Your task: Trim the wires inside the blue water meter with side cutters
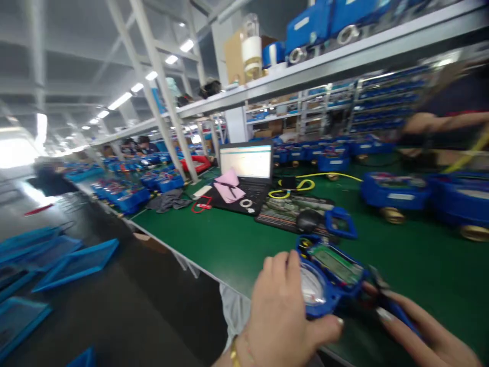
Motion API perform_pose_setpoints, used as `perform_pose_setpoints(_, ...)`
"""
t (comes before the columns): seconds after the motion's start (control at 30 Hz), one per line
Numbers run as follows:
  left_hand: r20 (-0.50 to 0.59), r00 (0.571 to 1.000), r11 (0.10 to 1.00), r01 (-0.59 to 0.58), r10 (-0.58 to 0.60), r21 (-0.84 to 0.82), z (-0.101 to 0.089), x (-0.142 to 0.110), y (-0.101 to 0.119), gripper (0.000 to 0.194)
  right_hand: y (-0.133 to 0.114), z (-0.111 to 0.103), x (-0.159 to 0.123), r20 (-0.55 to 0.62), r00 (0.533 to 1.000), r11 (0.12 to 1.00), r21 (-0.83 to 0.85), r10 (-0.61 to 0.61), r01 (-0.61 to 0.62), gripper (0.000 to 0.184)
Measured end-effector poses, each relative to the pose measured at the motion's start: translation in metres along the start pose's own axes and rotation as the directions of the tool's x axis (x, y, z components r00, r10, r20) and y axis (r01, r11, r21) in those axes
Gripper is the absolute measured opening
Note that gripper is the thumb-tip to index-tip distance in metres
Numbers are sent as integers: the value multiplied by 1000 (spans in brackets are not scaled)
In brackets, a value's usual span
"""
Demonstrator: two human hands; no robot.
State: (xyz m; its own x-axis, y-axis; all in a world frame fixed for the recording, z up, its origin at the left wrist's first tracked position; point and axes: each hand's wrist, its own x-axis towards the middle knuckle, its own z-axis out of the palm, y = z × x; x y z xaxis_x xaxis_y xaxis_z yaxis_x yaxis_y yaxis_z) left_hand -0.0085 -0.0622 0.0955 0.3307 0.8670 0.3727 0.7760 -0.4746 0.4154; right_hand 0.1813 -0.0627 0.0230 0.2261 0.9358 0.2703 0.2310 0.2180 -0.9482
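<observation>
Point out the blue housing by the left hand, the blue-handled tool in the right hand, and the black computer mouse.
Blue housing (pixel 330 286): head view, on the blue plastic near its middle.
Blue-handled tool (pixel 400 313): head view, on its blue handle.
Black computer mouse (pixel 309 220): head view, on top of its body.

Cropped by lower right corner: right hand (pixel 431 331). Partly hidden behind left hand (pixel 280 300), lower centre: meter (pixel 338 290). Blurred: pliers (pixel 393 308), lower right; person (pixel 451 122), upper right, also cropped. Too small to read: laptop screen (pixel 246 162), centre.
</observation>
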Motion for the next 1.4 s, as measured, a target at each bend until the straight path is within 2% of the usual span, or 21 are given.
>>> perform_pose_setpoints(0.07, 19, 1000, 995, -22, 20, 98, -9, -5, 2, 85, -7, -12, -9, -57, 990, 991, 33, 130, -128, 52)
perform_pose_setpoints(0.13, 5, 997, 982, -76, 76, 172, -11, -10, 0, 85, -16, -9, -11, -44, 973, 967, 135, 225, -218, 55)
perform_pose_setpoints(0.23, 17, 991, 974, -130, 129, 184, -13, -17, -4, 79, -26, 5, -8, -44, 967, 948, 213, 251, -236, 59)
perform_pose_setpoints(0.3, 57, 987, 985, -156, 152, 80, -16, -15, -10, 58, -30, 12, -9, -77, 967, 946, 238, 243, -219, 62)
perform_pose_setpoints(0.37, 35, 996, 995, -83, 85, -51, -19, -2, -20, 42, -31, 13, -11, -64, 964, 934, 269, 259, -233, 66)
perform_pose_setpoints(0.43, -32, 999, 982, 35, -41, -185, -19, 19, -31, 49, -32, 12, -11, -11, 958, 919, 285, 286, -271, 70)
perform_pose_setpoints(0.47, -23, 997, 958, 63, -72, -278, -18, 32, -37, 58, -32, 11, -11, 12, 955, 914, 286, 296, -287, 71)
perform_pose_setpoints(0.53, 137, 989, 864, 116, -56, -489, -12, 55, -45, 72, -33, 10, -8, 28, 952, 908, 292, 304, -299, 71)
perform_pose_setpoints(0.6, 293, 956, 776, 170, 20, -607, -4, 68, -48, 70, -34, 9, -1, 40, 950, 901, 309, 309, -306, 69)
perform_pose_setpoints(0.63, 326, 945, 754, 188, 36, -630, -1, 70, -48, 66, -35, 8, 3, 61, 949, 896, 314, 310, -313, 68)
perform_pose_setpoints(0.7, 304, 953, 758, 199, -1, -620, 3, 63, -44, 59, -36, 5, 16, 121, 944, 894, 304, 307, -329, 64)
perform_pose_setpoints(0.8, 202, 971, 821, 217, -127, -528, 0, 37, -37, 60, -40, -4, 40, 245, 922, 906, 232, 299, -355, 55)
perform_pose_setpoints(0.9, 193, 969, 861, 229, -156, -455, -8, 12, -40, 59, -47, -12, 66, 420, 859, 915, 135, 293, -379, 47)
perform_pose_setpoints(1.0, 273, 959, 866, 196, -72, -459, -16, 4, -53, 58, -55, -14, 85, 572, 771, 927, 49, 280, -373, 43)
perform_pose_setpoints(1.07, 319, 947, 864, 129, 38, -486, -19, 10, -63, 72, -58, -13, 92, 633, 726, 937, 4, 268, -349, 42)
perform_pose_setpoints(1.17, 348, 915, 849, 10, 206, -528, -20, 25, -69, 101, -57, -9, 96, 672, 698, 954, -46, 249, -297, 42)
perform_pose_setpoints(1.27, 383, 878, 780, 19, 286, -625, -13, 34, -68, 106, -56, -7, 97, 674, 702, 969, -94, 230, -228, 42)
perform_pose_setpoints(1.33, 320, 900, 740, -5, 297, -672, -6, 30, -65, 101, -60, -8, 97, 656, 726, 978, -132, 208, -162, 41)
perform_pose_setpoints(1.4, 185, 947, 773, -91, 262, -628, 4, 18, -62, 100, -69, -10, 94, 594, 786, 980, -185, 172, -74, 39)
